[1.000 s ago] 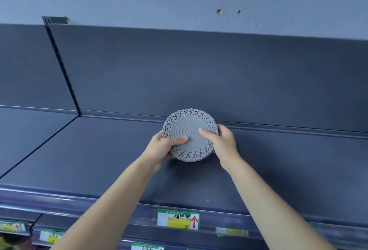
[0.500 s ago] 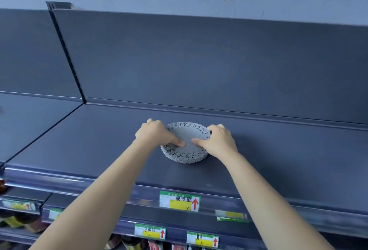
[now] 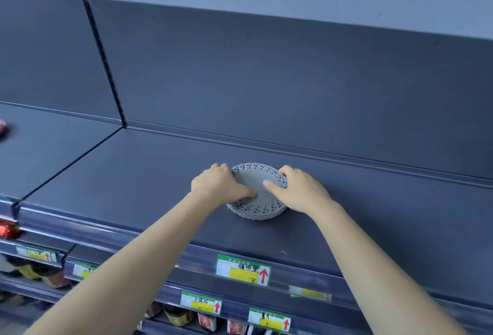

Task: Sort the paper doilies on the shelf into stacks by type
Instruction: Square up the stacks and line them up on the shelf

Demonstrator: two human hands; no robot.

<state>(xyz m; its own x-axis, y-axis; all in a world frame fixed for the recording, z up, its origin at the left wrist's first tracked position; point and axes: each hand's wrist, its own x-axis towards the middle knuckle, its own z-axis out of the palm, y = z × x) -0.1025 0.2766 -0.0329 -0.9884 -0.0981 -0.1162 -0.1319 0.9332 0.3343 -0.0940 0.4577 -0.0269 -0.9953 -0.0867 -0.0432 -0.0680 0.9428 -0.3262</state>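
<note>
The left hand (image 3: pixel 218 188) and right hand (image 3: pixel 302 192) clasp the doilies (image 3: pixel 256 210) at the sides, thumbs on top, mid-way along the shelf (image 3: pixel 133 174); an uneven release could likely fan the thin sheets askew.

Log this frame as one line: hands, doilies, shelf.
left hand: grips doily stack | right hand: same, thumb on top | stack: flat on shelf | other stacks: none visible

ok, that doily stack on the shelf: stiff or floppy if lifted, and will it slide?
Probably floppy: the doily stack is thin lacy paper, gripped by left hand and right hand together. Likely light: perforated rim. On the smooth shelf it should slide easily; sheets may fan apart.
</note>
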